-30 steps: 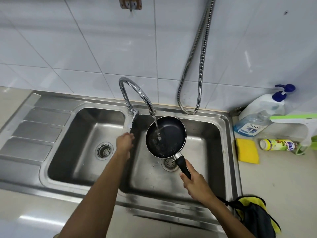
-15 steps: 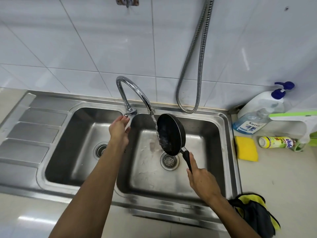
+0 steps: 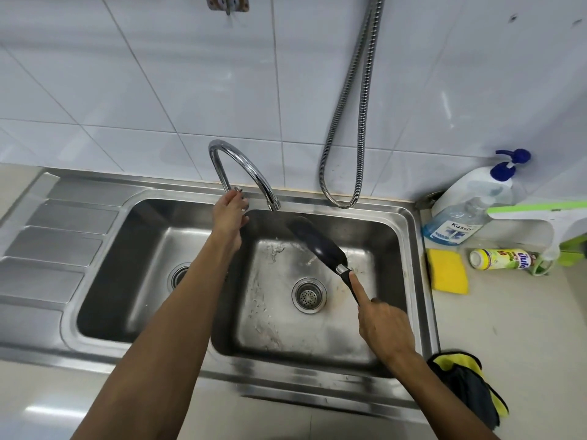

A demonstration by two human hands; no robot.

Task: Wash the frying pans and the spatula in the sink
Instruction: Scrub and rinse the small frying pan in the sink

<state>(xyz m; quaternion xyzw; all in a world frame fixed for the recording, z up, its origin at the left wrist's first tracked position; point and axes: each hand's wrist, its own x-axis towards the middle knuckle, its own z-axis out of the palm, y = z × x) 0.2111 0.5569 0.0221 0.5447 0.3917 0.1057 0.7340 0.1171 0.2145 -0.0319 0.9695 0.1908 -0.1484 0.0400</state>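
one frying pan [image 3: 313, 238] is in view, and two hands. the sink [image 3: 286, 387] has two basins, each with one round drain. the right drain [image 3: 309, 295] shows in full, and the left drain [image 3: 178, 276] is half hidden behind the left forearm. there is one curved chrome tap [image 3: 244, 163] and one metal hose [image 3: 347, 128] looping down the tiled wall. on the counter to the right are one yellow sponge [image 3: 448, 274], two bottles and one cloth.

the frying pan is small and black, with a black handle joined by a short silver collar. it is held in the air over the right basin, tipped steeply on edge so it reads as a narrow dark oval. its far rim sits just below and right of the tap's spout, and its handle slants down toward the person. the right hand [image 3: 384, 325] grasps the handle, index finger laid straight along it up to the collar, the other fingers wrapped round. the left hand [image 3: 230, 214] is at the base of the tap, fingers curled over the tap lever [image 3: 238, 189].

the pump bottle [image 3: 470, 211] with a blue head stands in the corner. the small green-labelled bottle [image 3: 502, 258] lies on its side beside the sponge. the yellow and dark cloth [image 3: 467, 389] sits at the sink's front right corner. the right basin's floor is wet and streaked.
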